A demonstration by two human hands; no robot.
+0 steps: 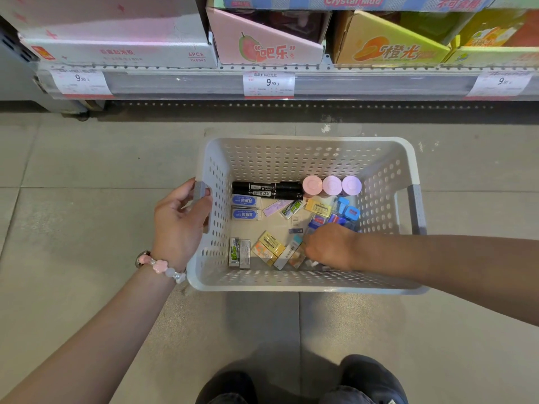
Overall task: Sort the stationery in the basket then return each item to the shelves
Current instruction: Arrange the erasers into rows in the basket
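Note:
A grey perforated basket (303, 282) stands on the floor in front of the shelves. My left hand (179, 220) grips its left handle. My right hand (329, 247) reaches down inside, fingers curled among small items at the near right; what they hold is hidden. Inside lie two black markers (267, 190), three pastel round lids (331, 185), two blue-labelled erasers (245, 207), green and yellow eraser boxes (269, 246) and blue sharpeners (347, 211).
The bottom shelf (268, 83) runs across the top with price tags reading 9.90. On it stand a white carton (116, 39), a pink box (268, 45) and a yellow box (390, 45). Tiled floor surrounds the basket. My shoes (364, 380) show below.

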